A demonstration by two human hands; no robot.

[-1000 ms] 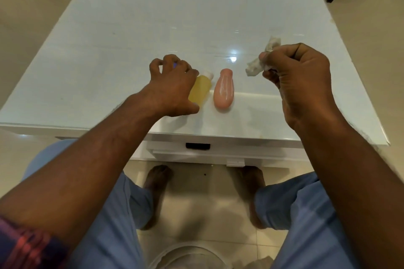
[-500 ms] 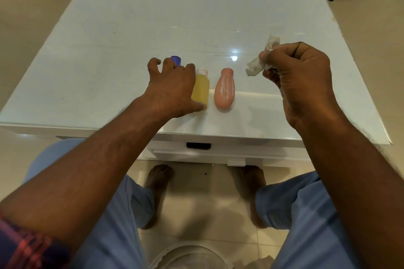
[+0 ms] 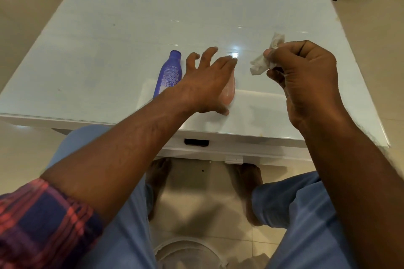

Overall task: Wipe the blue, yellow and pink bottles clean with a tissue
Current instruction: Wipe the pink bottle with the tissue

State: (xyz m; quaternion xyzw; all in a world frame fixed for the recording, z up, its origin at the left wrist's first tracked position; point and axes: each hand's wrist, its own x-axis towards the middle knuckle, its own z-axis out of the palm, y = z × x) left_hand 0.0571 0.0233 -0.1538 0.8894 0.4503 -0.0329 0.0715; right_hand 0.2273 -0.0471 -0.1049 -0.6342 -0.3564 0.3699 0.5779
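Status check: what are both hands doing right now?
Left hand open, spread above pink bottle. Right hand pinching tissue. Blue bottle lying clear; yellow hidden.

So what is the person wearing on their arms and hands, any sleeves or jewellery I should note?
The left hand and right hand are bare, with no gloves, rings or watch in view. The left arm has a rolled-up plaid sleeve in red, pink and dark blue checks near the elbow. The right forearm is bare as far as the frame shows.

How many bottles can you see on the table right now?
2. The blue bottle lies left of the left hand; the pink bottle shows partly beneath that hand. A yellow one may be hidden under the hand.
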